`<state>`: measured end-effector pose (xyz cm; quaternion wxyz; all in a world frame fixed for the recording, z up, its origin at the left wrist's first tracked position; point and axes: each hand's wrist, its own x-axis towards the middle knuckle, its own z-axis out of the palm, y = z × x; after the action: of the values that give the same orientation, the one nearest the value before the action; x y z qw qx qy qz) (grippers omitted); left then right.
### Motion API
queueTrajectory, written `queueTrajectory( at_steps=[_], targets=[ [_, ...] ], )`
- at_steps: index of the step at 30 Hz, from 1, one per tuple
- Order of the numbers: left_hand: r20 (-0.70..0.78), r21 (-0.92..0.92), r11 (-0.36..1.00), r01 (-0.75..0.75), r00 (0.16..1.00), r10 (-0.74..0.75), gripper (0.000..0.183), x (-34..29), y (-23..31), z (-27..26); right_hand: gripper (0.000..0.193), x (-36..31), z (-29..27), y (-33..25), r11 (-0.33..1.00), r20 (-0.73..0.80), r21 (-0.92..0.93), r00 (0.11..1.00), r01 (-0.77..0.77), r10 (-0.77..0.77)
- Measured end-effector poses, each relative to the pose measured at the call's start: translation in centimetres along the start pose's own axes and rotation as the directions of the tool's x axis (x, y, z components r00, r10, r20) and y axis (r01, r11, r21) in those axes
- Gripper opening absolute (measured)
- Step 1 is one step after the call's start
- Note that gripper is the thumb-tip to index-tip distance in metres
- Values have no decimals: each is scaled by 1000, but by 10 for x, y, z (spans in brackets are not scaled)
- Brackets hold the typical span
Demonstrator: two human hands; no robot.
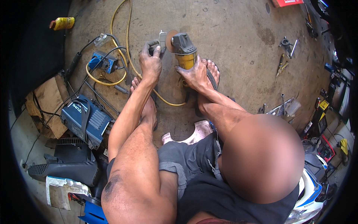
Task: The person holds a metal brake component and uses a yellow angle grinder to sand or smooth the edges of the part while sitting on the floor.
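Note:
Out in front of my feet, my left hand (151,61) is closed, pinching a small curved grey piece that looks like a brake shoe (162,39) between thumb and fingers. Facing it from the right is the brownish disc (171,40) of a yellow and grey angle grinder (186,61). The disc's edge is very close to the shoe; whether they touch I cannot tell. My right hand (194,75) wraps round the grinder's yellow body, beside my right foot, and part of the grip is hidden under the palm.
A yellow cable (127,41) loops along the floor on the left, near a blue socket box (103,62) and a blue boxy machine (85,121). A yellow bottle (62,23) lies far left. Pliers (282,68) lie on the right. A pale curved panel (194,135) is between my legs.

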<state>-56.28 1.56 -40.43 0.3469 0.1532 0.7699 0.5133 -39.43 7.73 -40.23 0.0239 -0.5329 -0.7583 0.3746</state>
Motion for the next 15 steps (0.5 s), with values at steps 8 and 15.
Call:
queueTrajectory(
  at_steps=[8,15],
  targets=[
    [10,-71,997,27,1000,-26,20,-2,-7,1,87,2,2,1,996,36,21,996,-83,82],
    [17,27,998,49,999,-50,19,-10,1,-2,82,-1,1,0,1000,-15,16,1000,-16,16]
  ],
)
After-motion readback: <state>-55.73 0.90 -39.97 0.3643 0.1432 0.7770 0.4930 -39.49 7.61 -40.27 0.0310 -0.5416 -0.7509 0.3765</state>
